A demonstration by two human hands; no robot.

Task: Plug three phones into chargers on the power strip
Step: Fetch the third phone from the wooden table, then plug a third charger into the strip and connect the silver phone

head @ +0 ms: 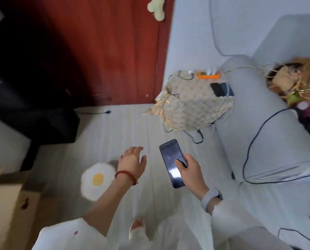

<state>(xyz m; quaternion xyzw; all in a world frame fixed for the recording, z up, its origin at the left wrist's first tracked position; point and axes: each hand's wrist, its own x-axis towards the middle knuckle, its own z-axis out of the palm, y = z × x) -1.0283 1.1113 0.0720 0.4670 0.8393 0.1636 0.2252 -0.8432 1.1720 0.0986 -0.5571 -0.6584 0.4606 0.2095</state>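
My right hand point(189, 171) grips a dark phone point(170, 159) by its lower right edge, screen up, thumb on the glass. My left hand point(132, 161) hovers beside it with fingers relaxed, holding nothing; a red bead bracelet circles that wrist. Ahead, an orange power strip point(208, 76) with white chargers plugged in sits at the far edge of a small table draped in a patterned beige cloth point(188, 105). Two dark phones point(221, 89) lie on the cloth just below the strip, with white cables running from them.
A grey sofa point(269, 112) fills the right side, with a black cable looping over its arm and a cluttered bouquet at its back. A red door stands at the rear, dark furniture at left. A cardboard box point(4, 204) and an egg-shaped rug point(96, 179) lie on the floor.
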